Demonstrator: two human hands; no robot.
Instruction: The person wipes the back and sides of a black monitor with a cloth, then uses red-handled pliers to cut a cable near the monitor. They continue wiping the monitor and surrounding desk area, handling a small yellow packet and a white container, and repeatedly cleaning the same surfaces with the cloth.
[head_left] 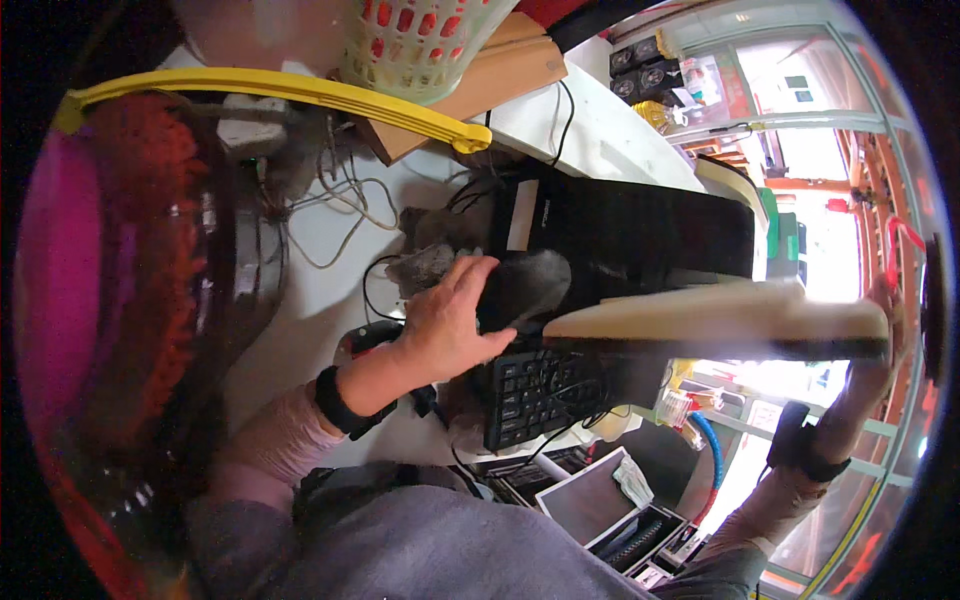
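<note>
My left hand (446, 318) is at the middle, its thumb and fingers spread around the near end of a dark grey, rounded object (540, 280) whose kind I cannot make out. At the far right, my right hand (880, 315) grips the end of a long cream slab (720, 312) with a dark lower edge. The slab is smeared by motion, and most of the right fingers are hidden or blurred. Behind it lies a black, box-shaped device (650, 225) with a white strip. A black keyboard (530, 400) sits just below the slab's left end.
A large jar (200, 290) with a yellow handle (300, 88) fills the left side. A white perforated basket (420, 50) stands by a cardboard box (510, 65). Loose cables (350, 215) cross the white table. An open drawer (600, 500) is below the keyboard, close to my body.
</note>
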